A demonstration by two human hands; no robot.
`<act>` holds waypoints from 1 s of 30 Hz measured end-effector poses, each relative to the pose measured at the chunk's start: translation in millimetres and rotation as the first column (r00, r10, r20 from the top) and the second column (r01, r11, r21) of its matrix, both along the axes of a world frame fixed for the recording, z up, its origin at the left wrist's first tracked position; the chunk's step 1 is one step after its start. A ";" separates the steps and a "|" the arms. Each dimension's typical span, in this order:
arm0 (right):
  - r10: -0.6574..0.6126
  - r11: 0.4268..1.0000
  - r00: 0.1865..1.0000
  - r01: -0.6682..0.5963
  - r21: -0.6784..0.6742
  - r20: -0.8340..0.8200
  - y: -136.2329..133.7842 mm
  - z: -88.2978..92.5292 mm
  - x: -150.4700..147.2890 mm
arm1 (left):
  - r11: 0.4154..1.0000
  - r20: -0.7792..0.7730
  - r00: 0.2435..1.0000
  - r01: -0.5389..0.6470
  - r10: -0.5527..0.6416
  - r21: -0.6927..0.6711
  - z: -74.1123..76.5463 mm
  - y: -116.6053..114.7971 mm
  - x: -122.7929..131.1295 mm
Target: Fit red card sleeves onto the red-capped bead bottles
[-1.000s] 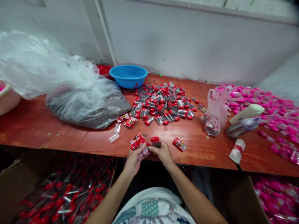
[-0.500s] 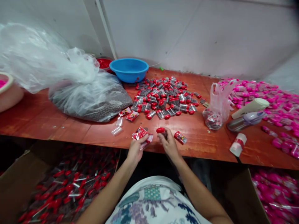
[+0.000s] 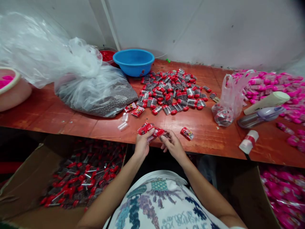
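My left hand (image 3: pixel 142 143) is closed on a bunch of small red printed packets (image 3: pixel 145 128) at the front edge of the red-brown table (image 3: pixel 71 124). My right hand (image 3: pixel 173 145) is closed on a small clear bottle with a red cap (image 3: pixel 160 133), held right against the packets. One more red packet (image 3: pixel 187 133) lies just right of my right hand. Behind my hands spreads a pile of red-capped bottles (image 3: pixel 172 92).
A big clear bag of dark beads (image 3: pixel 95 92), a blue bowl (image 3: pixel 133 61), a small plastic bag (image 3: pixel 228 105), pink bottles (image 3: pixel 271 86) and a heat tool (image 3: pixel 262 116) lie on the table. Cardboard boxes with packed red (image 3: pixel 78 175) and pink items (image 3: pixel 283 197) stand below.
My right hand has brought the red-capped bottle left against the packets in my left hand. The camera has tilted down, so everything sits higher in view.
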State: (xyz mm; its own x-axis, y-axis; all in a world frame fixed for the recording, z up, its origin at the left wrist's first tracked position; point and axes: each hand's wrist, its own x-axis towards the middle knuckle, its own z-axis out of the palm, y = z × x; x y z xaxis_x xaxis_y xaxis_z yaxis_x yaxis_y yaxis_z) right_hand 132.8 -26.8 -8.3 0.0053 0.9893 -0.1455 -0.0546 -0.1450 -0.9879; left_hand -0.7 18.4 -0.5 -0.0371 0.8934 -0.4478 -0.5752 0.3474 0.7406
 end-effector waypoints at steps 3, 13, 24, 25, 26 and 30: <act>0.008 1.000 0.996 -0.009 -0.019 -0.086 0.0 1.1 -0.1 | 0.996 -0.040 0.999 0.004 0.000 0.084 4.5 -2.5 0.5; -0.051 0.999 0.989 0.051 -0.009 -0.137 -0.7 7.7 6.6 | 0.968 -0.099 0.993 0.092 -0.071 0.232 23.6 -10.4 7.3; -0.196 0.979 0.975 0.201 0.035 -0.105 -9.3 -0.2 -0.4 | 0.965 -0.094 0.983 0.174 -0.158 0.196 20.5 -10.8 5.6; -0.193 0.980 0.968 0.197 0.006 -0.159 -8.9 0.0 0.0 | 0.956 -0.104 0.976 0.209 -0.191 0.206 20.2 -10.9 4.3; -0.192 0.981 0.958 0.191 -0.027 -0.215 -8.1 0.6 0.9 | 0.944 -0.115 0.968 0.245 -0.225 0.218 19.7 -11.2 3.2; -0.196 0.980 0.942 0.192 -0.045 -0.273 -6.5 2.9 5.1 | 0.922 -0.111 0.958 0.284 -0.263 0.263 16.3 -13.2 2.1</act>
